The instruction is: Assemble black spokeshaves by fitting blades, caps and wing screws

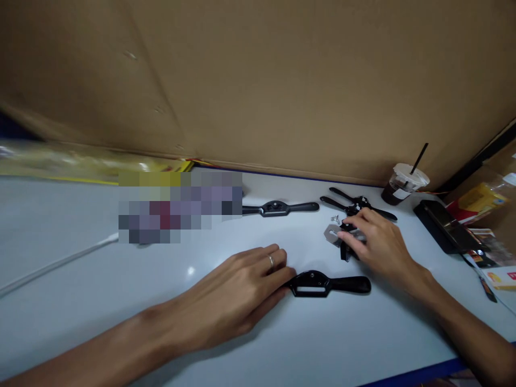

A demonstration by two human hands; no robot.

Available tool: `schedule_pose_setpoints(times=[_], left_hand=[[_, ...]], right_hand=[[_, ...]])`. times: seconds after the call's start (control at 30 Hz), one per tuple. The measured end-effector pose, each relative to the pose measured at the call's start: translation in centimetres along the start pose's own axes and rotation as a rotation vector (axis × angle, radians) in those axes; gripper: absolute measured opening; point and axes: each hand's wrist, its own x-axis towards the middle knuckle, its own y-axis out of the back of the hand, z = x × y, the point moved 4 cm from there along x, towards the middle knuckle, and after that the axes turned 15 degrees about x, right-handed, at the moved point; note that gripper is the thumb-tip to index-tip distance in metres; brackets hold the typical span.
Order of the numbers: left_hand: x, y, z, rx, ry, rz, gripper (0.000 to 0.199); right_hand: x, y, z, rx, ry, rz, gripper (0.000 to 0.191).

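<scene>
My left hand (258,279) is closed around one handle of a black spokeshave body (312,282), which lies on the white table. The body's slot faces me, and its other handle points right. Over a small pile of loose parts, my right hand (379,242) has its thumb and fingers apart. A silver blade (332,235) lies by the thumb, and black metal pieces (345,251) sit partly hidden beneath the fingers. Small screws (335,218) lie just behind. Farther back is another spokeshave body (274,208), with more black spokeshaves (358,204) grouped to its right.
A lidded drink cup (403,183) with a straw stands at the back right, near a black case (443,228). A cardboard wall (282,80) rises behind the table. A white cable (60,263) runs on the left, toward a blurred-out patch. Yellow plastic packaging (80,161) lies behind it.
</scene>
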Motion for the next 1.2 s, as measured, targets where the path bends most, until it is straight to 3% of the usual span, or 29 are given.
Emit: schedule_pose_setpoints(times=[0.17,0.37,0.6,0.77,0.87,1.03,1.2], left_hand=[[-0.1,0.1,0.3,-0.002,0.002,0.000,0.020],[0.2,0.8,-0.1,-0.121,0.010,-0.065,0.026],[0.0,0.6,0.0,-0.060,-0.044,-0.037,0.025],[0.1,0.5,0.2,-0.037,-0.059,-0.037,0.026],[0.1,0.5,0.2,-0.028,-0.067,-0.042,0.025],[0.1,0.6,0.4,0.018,-0.077,-0.018,0.025],[0.0,0.7,0.6,0.062,-0.117,0.016,0.027]], right_hand=[[-0.2,-2.0,-0.7,0.011,-0.041,-0.112,0.025],[0.2,-0.6,0.4,0.296,-0.049,0.006,0.011],[-0.5,-1.1,-0.7,0.290,0.065,0.047,0.010],[-1.3,-1.2,-2.3,0.282,0.243,0.006,0.015],[-1.0,-0.6,-1.8,0.252,0.229,0.042,0.017],[-0.5,-1.1,-1.0,0.162,0.146,-0.147,0.035],[-0.6,-1.2,-1.4,0.202,0.133,-0.232,0.021]])
